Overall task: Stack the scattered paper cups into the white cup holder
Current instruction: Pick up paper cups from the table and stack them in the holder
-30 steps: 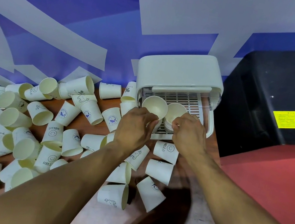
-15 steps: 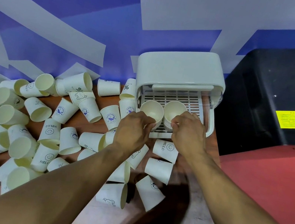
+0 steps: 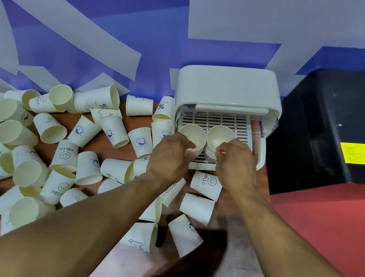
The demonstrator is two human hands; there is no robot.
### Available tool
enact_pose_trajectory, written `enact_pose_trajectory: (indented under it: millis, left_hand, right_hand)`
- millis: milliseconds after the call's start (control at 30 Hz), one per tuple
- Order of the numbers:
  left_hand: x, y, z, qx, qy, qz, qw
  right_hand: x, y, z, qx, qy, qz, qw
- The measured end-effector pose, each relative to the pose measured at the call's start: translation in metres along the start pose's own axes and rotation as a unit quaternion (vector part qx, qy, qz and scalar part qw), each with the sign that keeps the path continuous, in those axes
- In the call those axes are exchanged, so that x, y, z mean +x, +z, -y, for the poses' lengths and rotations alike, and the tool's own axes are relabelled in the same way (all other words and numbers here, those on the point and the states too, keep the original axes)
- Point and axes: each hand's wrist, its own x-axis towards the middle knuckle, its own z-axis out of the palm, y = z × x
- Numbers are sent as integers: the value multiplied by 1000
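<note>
Fingers [image 3: 184,143] of the left hand [image 3: 169,154] curl round an upright paper cup [image 3: 192,133] at frame centre; the right hand [image 3: 236,165] pinches the neighbouring cup stack [image 3: 220,135]. Both stand on the grille of the white cup holder [image 3: 229,85]. Scattered cups [image 3: 52,128] cover the table [image 3: 111,152] at left.

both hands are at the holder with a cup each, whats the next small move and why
Probably lift the paper cup in the left hand and nest it into the stack the right hand holds. Both are mouth-up, side by side over the slatted tray of the white cup holder, and the right one shows extra rims beneath it.
</note>
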Motion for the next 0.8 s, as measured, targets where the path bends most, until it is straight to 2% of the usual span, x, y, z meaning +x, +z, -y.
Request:
enact_pose_trajectory:
  millis: [133, 400, 633, 800]
  left_hand:
    - [-14, -12, 5, -8, 33, -44, 998]
    - [-35, -59, 59, -3, -59, -111, 992]
    - [-45, -108, 126, -6, -133, -164, 977]
    - [-39, -131, 171, -33, -178, -170, 969]
  right_hand:
    - [-12, -4, 15, 40, -23, -53, 998]
    - [-16, 1, 94, 89, -131, -75, 985]
    - [2, 32, 161, 108, -176, 0, 978]
    - [29, 58, 205, 137, -163, 56, 975]
